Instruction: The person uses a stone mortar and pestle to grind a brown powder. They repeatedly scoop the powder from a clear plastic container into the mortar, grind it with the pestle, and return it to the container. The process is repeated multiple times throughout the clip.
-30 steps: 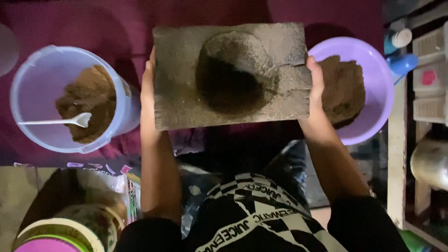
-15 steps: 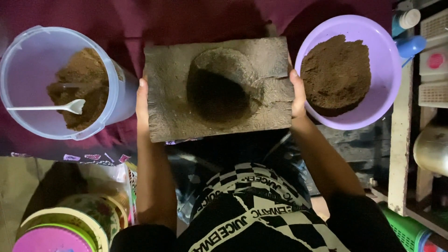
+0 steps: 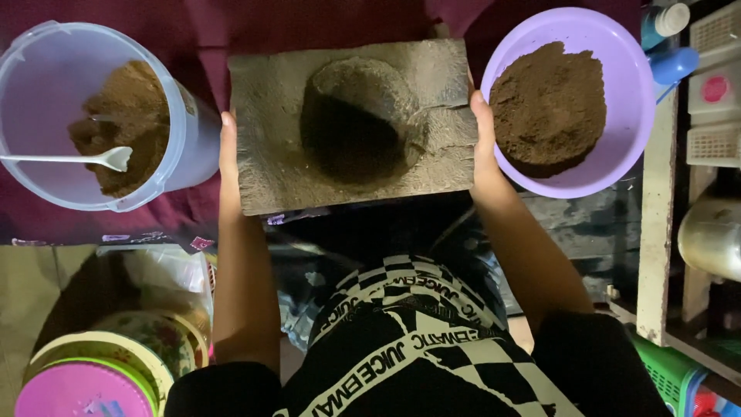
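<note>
Holding a grey slab [image 3: 351, 127] level between both hands, one at each short edge.

Item: slab. Rectangular block, rough grey surface dusted with brown powder, a deep round hollow [image 3: 355, 127] sunk in its middle. Position: centre of view, above the dark red cloth [image 3: 231, 23], between the clear tub [image 3: 93, 116] on the left and the purple bowl [image 3: 575, 100] on the right; touching neither, as far as can be seen.

Grip, left hand [image 3: 228, 147]: closed flat against the slab's left edge, thumb along the side, fingers hidden beneath.
Grip, right hand [image 3: 483, 139]: closed likewise on the right edge, thumb showing on top, fingers out of sight under the slab.

Handling, by judgement: looks thick, stiff and heavy, like stone or cast cement; no flex expected. The gritty face should give good friction, though loose powder may let it slide on the palms. Corners and the thin rim of the hollow could chip if knocked. Best held as now, at the two short edges with fingers underneath, kept level.

Nearby: tub holds brown powder and a white spoon [image 3: 77, 158]; bowl holds a mound of darker brown powder [image 3: 548, 104]. Round tins with pink lid [image 3: 85, 386] at lower left. Shelving [image 3: 714, 93] with small containers at right.
</note>
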